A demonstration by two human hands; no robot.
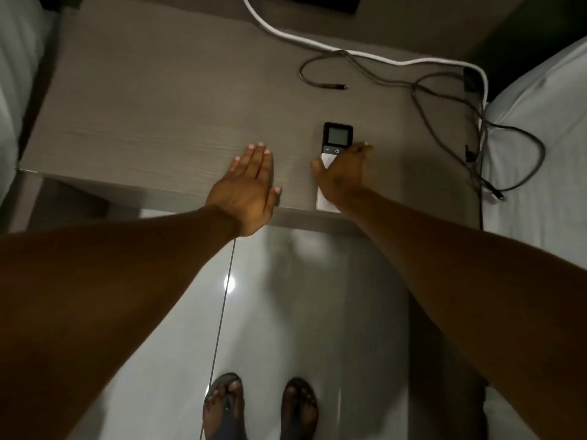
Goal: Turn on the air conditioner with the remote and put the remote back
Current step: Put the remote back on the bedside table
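A slim remote (336,139) with a black top, a small grey screen and a white lower body lies on the grey wooden bedside table (158,122), near its front edge. My right hand (343,176) covers the remote's middle, thumb on its left side and fingers curled over its right side, gripping it while it rests on the table. My left hand (251,185) lies flat and palm down on the table's front edge, to the left of the remote, fingers together and holding nothing. The air conditioner is out of view.
A white cable (317,42) and thin grey cables (444,100) trail across the table's back right and over its right edge. White bedding (540,138) lies to the right, more at far left. Below are a glossy tiled floor (286,312) and my sandalled feet (260,404).
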